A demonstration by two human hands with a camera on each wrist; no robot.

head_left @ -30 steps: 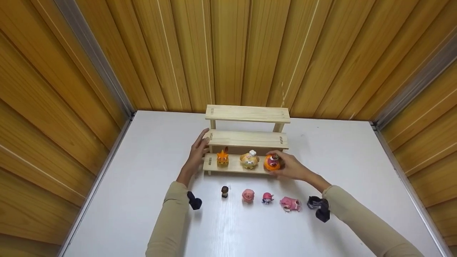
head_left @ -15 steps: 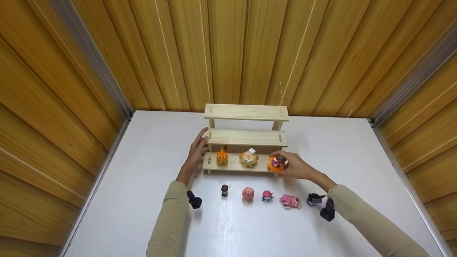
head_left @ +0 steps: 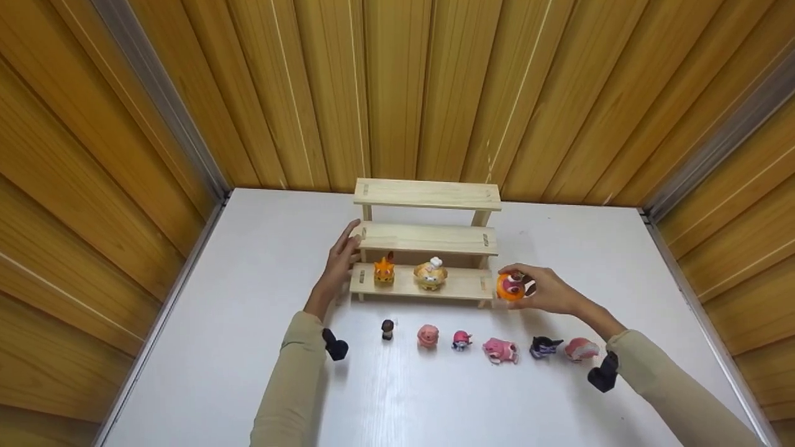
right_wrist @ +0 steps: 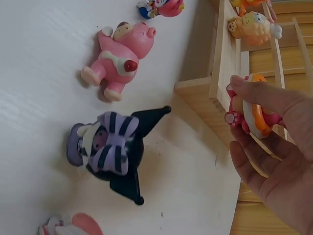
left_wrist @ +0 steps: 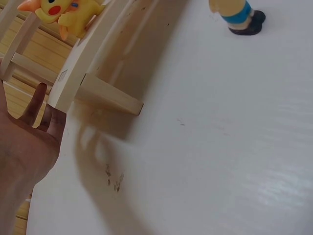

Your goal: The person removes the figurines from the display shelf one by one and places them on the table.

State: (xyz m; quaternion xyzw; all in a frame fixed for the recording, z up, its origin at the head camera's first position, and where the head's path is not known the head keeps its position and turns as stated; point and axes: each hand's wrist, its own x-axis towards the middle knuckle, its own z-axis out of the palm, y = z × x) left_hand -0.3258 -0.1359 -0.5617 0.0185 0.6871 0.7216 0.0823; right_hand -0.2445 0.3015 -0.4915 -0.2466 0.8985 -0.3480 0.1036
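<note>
My right hand (head_left: 549, 290) pinches a small orange-and-pink toy figurine (head_left: 509, 288) between thumb and fingers, just off the right end of the lowest step of a wooden three-step shelf (head_left: 428, 237). In the right wrist view the figurine's pink feet stick out past the thumb. At the shelf's left side, my left hand (head_left: 338, 259) rests with extended fingers against the ends of the boards; some fingertips are hidden behind the wood in the left wrist view. An orange spiky-headed figurine (head_left: 384, 273) and a yellow figurine with a white chef hat (head_left: 430, 275) stand on the lowest step.
In front of the shelf, a row of figurines spans the white table (head_left: 248, 372): a brown-haired one (head_left: 387, 329), a pink one (head_left: 427, 336), a red-capped one (head_left: 461, 340), a pink bear lying down (head_left: 500, 351), a black-hooded one (head_left: 544, 347) and a pink-white one (head_left: 582, 349). Wood-panel walls surround it.
My right hand has carried the orange-and-pink figurine rightward off the lowest step. The pink-white figurine at the row's right end has come into sight. My left hand stays at the shelf.
</note>
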